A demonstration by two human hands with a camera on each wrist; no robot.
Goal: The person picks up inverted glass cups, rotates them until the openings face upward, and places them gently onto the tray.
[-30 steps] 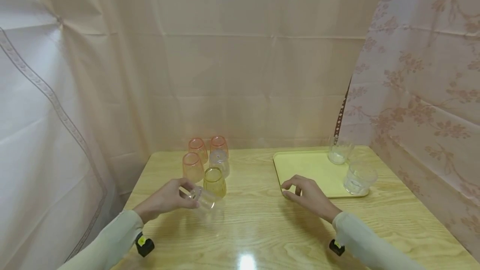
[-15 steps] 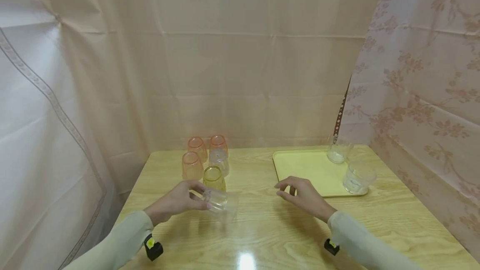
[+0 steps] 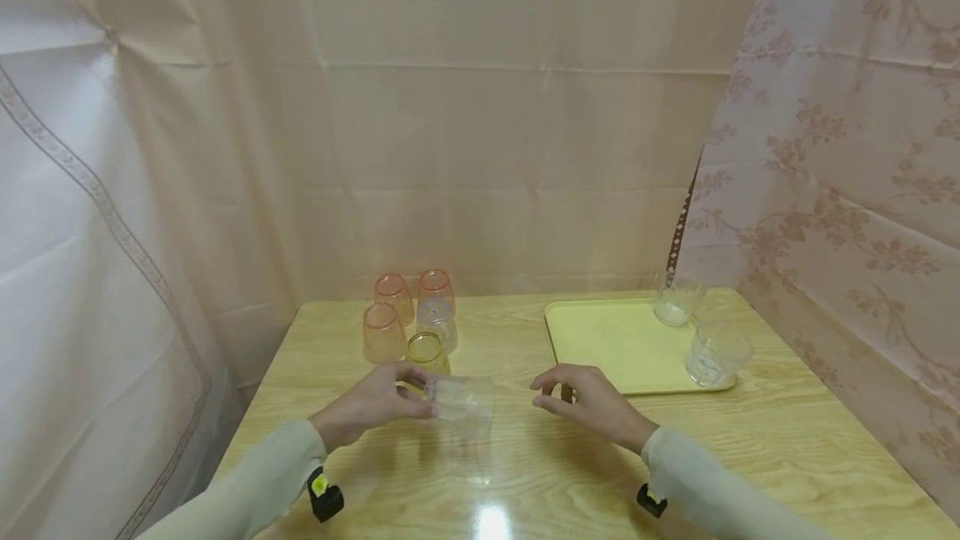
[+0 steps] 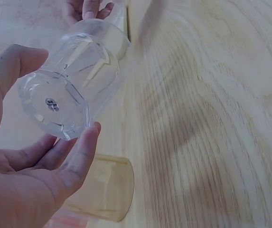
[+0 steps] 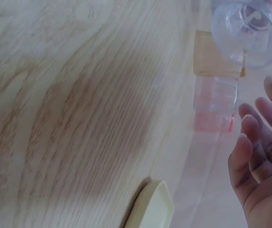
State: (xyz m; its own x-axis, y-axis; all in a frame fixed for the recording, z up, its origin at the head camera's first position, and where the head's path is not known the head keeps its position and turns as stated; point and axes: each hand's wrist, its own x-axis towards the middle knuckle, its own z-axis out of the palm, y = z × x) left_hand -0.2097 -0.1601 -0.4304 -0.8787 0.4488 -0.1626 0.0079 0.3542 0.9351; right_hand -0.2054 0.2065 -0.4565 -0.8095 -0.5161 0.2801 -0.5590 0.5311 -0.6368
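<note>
My left hand (image 3: 378, 402) grips a clear cup (image 3: 467, 407) by its base end, thumb on one side and fingers on the other. The cup lies tilted on its side in the air, its mouth toward my right hand. In the left wrist view a small dark label shows on the base of the clear cup (image 4: 55, 104). My right hand (image 3: 592, 402) hovers over the table with bent, spread fingers and holds nothing; the cup's mouth is a short way off. Behind the held cup an upside-down yellow cup (image 3: 427, 348) is partly covered by it.
Upside-down pink cups (image 3: 384, 332) and a clear one (image 3: 437, 325) stand grouped at the back left. At the right lies a yellow tray (image 3: 611, 340) with two upright clear glasses, one at the back (image 3: 675, 307) and one near the front corner (image 3: 712, 357). Curtains border the table.
My left hand has carried the clear cup to the right and turned it closer to level. My right hand has moved left, toward the cup, away from the tray.
</note>
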